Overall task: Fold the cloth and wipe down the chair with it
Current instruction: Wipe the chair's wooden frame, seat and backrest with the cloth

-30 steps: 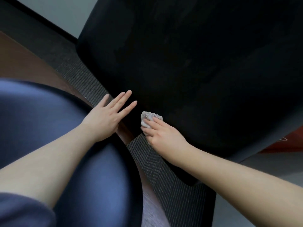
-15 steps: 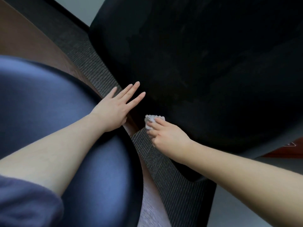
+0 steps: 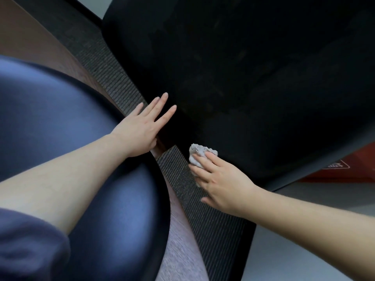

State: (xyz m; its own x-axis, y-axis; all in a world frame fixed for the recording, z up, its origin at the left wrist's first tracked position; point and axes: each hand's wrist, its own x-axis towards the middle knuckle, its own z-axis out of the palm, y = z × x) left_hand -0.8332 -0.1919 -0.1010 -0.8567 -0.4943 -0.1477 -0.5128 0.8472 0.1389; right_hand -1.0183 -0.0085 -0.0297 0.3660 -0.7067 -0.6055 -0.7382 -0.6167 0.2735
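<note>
The black chair (image 3: 243,78) fills the upper right of the head view. A small crumpled grey cloth (image 3: 197,154) lies against the chair's near lower edge. My right hand (image 3: 221,183) presses on it with fingers stretched out; the cloth pokes out past the fingertips. My left hand (image 3: 142,130) rests flat against the chair's left edge, fingers straight and slightly spread, holding nothing. About a hand's width separates the two hands.
A round dark blue seat (image 3: 60,128) sits under my left forearm. A strip of dark ribbed carpet (image 3: 113,78) runs diagonally between it and the chair, over brown flooring (image 3: 30,37). A red patch (image 3: 345,165) shows at the right edge, beside pale floor.
My right hand has slid with the cloth down and right along the chair's edge, away from my left hand, and its fingers have flattened. The left hand keeps its place.
</note>
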